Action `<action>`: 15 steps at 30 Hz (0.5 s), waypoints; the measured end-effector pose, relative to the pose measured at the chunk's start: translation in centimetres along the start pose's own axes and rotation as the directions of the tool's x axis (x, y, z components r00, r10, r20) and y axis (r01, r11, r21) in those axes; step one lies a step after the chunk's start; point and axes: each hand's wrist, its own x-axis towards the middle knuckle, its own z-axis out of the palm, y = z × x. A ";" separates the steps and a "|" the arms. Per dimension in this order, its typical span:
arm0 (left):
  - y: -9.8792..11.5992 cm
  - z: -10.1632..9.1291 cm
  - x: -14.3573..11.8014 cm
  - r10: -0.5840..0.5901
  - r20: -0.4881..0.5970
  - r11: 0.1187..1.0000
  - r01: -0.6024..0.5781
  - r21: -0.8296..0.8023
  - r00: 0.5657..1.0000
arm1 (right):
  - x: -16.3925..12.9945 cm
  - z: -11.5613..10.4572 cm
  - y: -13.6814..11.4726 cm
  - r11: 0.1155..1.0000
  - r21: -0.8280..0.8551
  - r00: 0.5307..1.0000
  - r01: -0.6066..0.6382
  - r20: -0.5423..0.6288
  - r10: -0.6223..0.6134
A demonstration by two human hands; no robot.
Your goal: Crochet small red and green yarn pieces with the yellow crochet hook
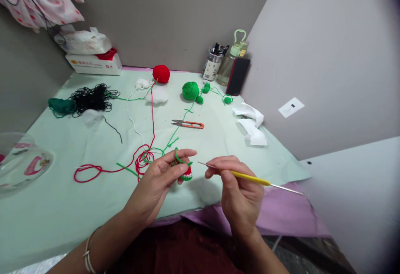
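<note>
Between the thumb and fingers of my left hand [162, 170] is a small crochet piece [187, 173] in red, white and green, partly hidden by the fingers. Green yarn [176, 154] loops over the index finger of that hand. My right hand [239, 190] grips a crochet hook [250, 177] with a yellow handle and metal ends. The hook's thin tip points left at the crochet piece, a short gap away from it. Tangled red yarn [145, 157] lies on the table beside my left hand, with white and green strands among it.
Orange-handled thread snips [188, 124] lie beyond my hands. Farther back are a red yarn ball [161, 74], a green yarn ball [190, 90] and black yarn [93, 99]. A bottle [227, 68] and phone [238, 76] stand back right; a clear plastic container [40, 170] sits left.
</note>
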 end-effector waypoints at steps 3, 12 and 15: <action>-0.1 -0.1 0.0 -0.015 -0.001 1.000 0.015 0.002 1.000 | -0.1 -0.1 0.0 1.000 0.013 0.999 -0.015 0.034 0.014; -0.3 0.0 0.0 -0.006 -0.004 1.000 0.005 -0.007 1.000 | -0.1 0.1 -0.1 0.999 0.040 0.998 -0.031 0.060 0.029; -0.3 -0.1 -0.1 0.005 0.014 1.000 -0.005 0.001 1.000 | -0.1 0.1 0.0 0.999 0.042 0.998 -0.033 0.054 0.031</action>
